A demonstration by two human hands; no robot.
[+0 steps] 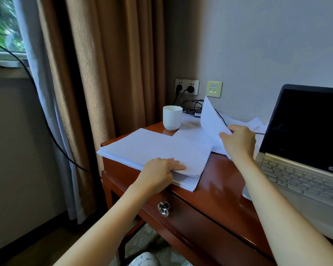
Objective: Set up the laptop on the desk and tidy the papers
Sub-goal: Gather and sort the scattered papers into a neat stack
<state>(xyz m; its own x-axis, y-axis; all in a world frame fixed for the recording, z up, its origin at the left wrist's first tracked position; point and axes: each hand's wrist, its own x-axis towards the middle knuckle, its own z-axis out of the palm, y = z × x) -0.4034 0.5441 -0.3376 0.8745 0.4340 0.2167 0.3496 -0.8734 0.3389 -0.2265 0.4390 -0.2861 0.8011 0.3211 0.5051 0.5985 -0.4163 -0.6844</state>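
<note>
Long brown fabric curtains [112, 64] hang beside a daylit window [4, 29]; plain grey wall [267, 41] behind the glossy reddish-brown wooden table [219, 181].

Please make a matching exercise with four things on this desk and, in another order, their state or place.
Things:
1. laptop
2. cup
3. paper stack
4. single sheet

States:
a. lifted by the right hand
b. open, screen dark
c. pressed flat under the left hand
d. upright near the wall sockets

Pairs: 1-b, 2-d, 3-c, 4-a
</note>
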